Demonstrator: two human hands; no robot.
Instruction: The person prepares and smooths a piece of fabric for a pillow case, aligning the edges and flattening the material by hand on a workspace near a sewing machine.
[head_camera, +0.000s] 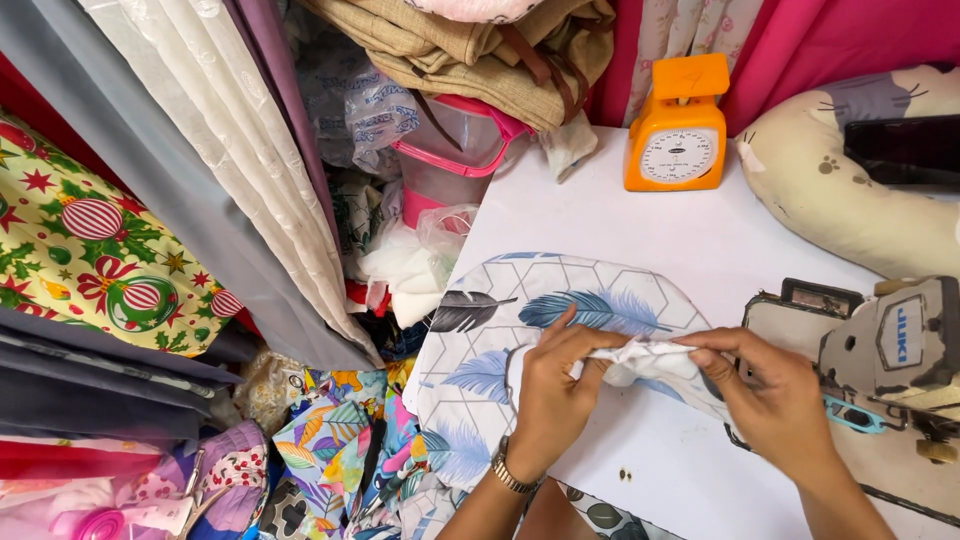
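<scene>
We held a curved piece of feather-print cloth on the white table, where it lay just in front of the sewing machine. Our left hand was closed on a bunched white edge of the cloth, thumb and fingers pinching it. Our right hand pinched the same rumpled edge from the other side, close beside the machine, so the two hands nearly met over the fold. A watch sat on our left wrist. Farther back on the table stood an orange kitchen scale, and a cream cushion with paw prints lay to its right. To the left, off the table, bolts and heaps of coloured fabric were piled, with a pink-rimmed plastic tub among them.
</scene>
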